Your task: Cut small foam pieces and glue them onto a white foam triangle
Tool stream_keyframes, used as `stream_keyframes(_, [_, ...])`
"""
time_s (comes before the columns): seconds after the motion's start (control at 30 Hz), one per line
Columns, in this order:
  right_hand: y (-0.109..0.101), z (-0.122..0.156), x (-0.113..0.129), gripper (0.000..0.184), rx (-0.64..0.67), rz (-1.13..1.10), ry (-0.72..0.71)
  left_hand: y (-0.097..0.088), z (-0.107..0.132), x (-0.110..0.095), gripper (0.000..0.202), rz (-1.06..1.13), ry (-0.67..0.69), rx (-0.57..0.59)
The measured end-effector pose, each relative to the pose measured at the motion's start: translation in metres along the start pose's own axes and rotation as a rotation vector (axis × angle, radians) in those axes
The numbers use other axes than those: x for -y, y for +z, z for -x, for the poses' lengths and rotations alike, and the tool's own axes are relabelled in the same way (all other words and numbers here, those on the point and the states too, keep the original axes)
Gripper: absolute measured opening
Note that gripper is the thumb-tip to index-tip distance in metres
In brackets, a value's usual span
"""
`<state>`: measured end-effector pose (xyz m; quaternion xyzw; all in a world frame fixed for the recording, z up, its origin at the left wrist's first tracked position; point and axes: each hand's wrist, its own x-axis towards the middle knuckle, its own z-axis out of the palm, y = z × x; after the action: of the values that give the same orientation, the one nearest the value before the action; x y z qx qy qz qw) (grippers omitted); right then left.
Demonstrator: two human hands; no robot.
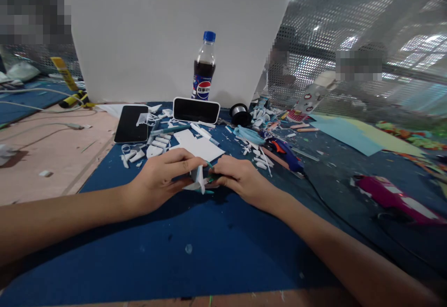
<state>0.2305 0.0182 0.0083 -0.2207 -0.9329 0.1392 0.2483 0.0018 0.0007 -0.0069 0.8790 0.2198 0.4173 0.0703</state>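
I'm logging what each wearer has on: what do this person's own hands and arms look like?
The left hand and right hand are bare, with no gloves. The left forearm and right forearm show no sleeves up to the picture's edges. No watch or bracelet shows at either wrist. Some fingers are partly hidden, so rings can't be fully ruled out.

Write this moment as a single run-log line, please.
left hand: holds white piece | right hand: close beside it, contact unclear | beyond hands: white card, propped phone, bottle
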Motion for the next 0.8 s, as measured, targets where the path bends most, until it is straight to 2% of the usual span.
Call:
stream_keyframes(0.37, [0.0006,-0.0006,0.0010,0.022,-0.007,0.006,0.025,-0.0001,-0.0011,-0.0013,0.025,-0.048,0.012,-0.004])
stream_keyframes(0.8, [0.0005,-0.0007,0.0032,0.022,0.014,0.002,0.052,0.0010,-0.0009,0.0004,0.025,0.005,0.018,0.005])
